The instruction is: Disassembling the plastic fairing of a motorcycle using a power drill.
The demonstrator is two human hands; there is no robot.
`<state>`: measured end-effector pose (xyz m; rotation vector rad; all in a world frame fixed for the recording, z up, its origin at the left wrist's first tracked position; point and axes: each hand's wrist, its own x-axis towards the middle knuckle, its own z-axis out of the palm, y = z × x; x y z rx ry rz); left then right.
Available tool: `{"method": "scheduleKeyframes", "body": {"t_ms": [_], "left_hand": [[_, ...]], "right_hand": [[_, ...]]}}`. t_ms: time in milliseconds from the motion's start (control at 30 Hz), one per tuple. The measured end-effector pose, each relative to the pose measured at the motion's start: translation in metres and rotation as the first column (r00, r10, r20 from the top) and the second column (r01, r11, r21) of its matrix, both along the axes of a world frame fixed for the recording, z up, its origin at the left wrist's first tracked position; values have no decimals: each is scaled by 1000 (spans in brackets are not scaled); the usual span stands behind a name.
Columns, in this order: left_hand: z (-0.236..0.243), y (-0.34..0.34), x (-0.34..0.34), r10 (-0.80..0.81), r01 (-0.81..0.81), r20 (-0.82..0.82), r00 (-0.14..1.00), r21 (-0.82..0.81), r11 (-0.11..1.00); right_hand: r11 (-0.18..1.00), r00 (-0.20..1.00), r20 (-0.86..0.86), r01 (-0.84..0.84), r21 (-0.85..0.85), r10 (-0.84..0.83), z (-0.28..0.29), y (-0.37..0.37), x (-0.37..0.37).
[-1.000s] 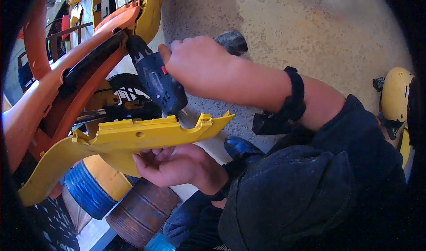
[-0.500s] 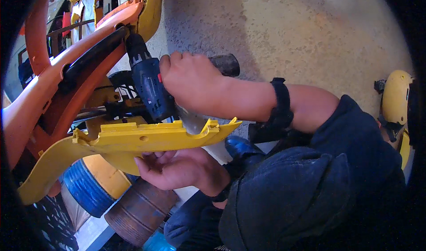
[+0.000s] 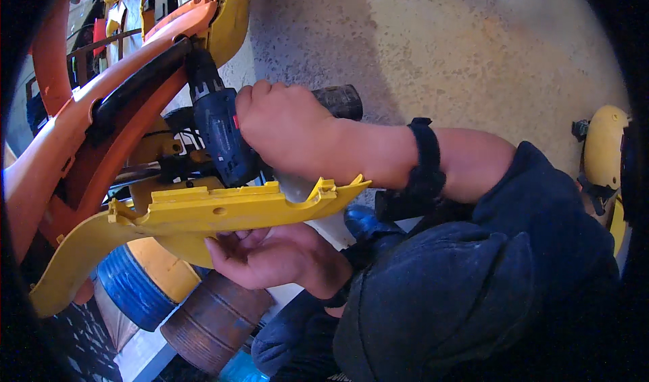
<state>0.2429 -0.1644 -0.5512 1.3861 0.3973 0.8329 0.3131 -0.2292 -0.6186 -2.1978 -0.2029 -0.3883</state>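
Two bare hands share the work in the head view: the right hand (image 3: 287,125) wraps around a dark drill (image 3: 223,128), its nose touching or just beside the orange bodywork (image 3: 47,162) at far left; which, cannot be told. Nearer, the left hand (image 3: 277,257) grips a yellow panel (image 3: 236,209) by its lower edge, fingers partly hidden, above a rusty drum (image 3: 216,321).

The front end of the drill (image 3: 220,138) is lost in shadow by the orange bodywork (image 3: 51,152), so no bit can be made out. Its grip is covered by the right hand (image 3: 284,122). The left hand's fingertips are partly hidden by the yellow panel (image 3: 223,211). The bodywork and the yellow shell (image 3: 605,152) are cut off by the dark rim.
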Motion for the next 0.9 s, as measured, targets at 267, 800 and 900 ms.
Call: {"method": "scheduleKeyframes", "body": {"t_ms": [267, 800, 900], "left_hand": [[-3, 8, -3, -50, 50, -5, 999, 3, 999], [-2, 0, -1, -5, 4, 15, 1000, 34, 999], [-3, 6, -3, -42, 42, 12, 999, 22, 999]], "right_hand": [[993, 994, -82, -70, 92, 78, 1, -4, -7], [993, 994, -39, -101, 62, 103, 2, -9, -3], [993, 993, -52, -100, 63, 103, 3, -8, -4]]}}
